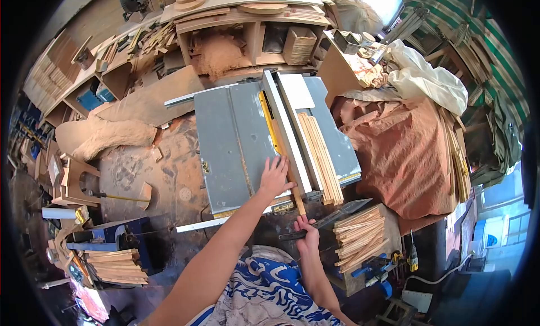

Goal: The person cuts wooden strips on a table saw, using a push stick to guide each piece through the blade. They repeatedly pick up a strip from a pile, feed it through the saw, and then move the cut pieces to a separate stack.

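A table saw with a grey top [219,152] stands in front of me, with a yellow strip [269,121] along the blade line and a long pale fence [289,140] beside it. A narrow wooden strip [298,201] lies along the fence, its near end past the table's edge. My left hand [275,177] rests on it from above, fingers spread and thumb across the wood. Lower down, my right hand [306,236] has its fingers closed round the near end. A dark bar [337,214] crosses right at this hand. More wooden strips [319,157] lie right of the fence.
Stacked wooden strips [360,236] sit on a stand at lower right, and others [115,265] at lower left. A brown cloth [399,152] covers a pile at right. Shelving [256,42] with sawdust [219,50] stands behind the saw. A yellow-handled drill [413,258] is low at right.
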